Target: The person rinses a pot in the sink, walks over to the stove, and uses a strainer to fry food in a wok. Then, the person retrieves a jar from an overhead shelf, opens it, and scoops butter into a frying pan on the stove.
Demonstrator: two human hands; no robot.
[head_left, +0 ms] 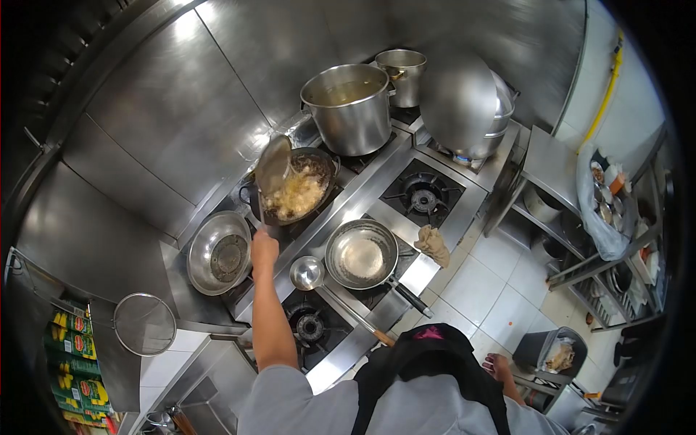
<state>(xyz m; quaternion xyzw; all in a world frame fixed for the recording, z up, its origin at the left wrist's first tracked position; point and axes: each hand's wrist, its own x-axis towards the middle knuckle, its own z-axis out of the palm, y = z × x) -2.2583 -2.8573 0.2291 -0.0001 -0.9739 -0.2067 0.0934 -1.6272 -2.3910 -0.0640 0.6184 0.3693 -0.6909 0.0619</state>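
Observation:
My left hand point(264, 252) is wrapped round the handle of a round metal skimmer point(274, 165), which is tilted over the left side of a dark wok point(335, 171). Pale golden food pieces point(301, 194) lie in bubbling oil in the wok. Left of that hand is a wide steel bowl point(203, 255) with a dark round patch at its bottom. A steel ladle point(307, 273) and a frying pan point(362, 255) are to its right. My right hand point(497, 367) hangs low beside my body, fingers loosely bent and apart, with nothing visible in it.
Behind the wok stand a large stockpot point(346, 119) and a smaller pot point(403, 76). A domed steel vessel point(467, 105) sits over a lit burner. A cloth point(433, 245) drapes the stove edge. A bin point(554, 354) and shelf point(554, 170) are right; a mesh strainer point(145, 324) hangs left.

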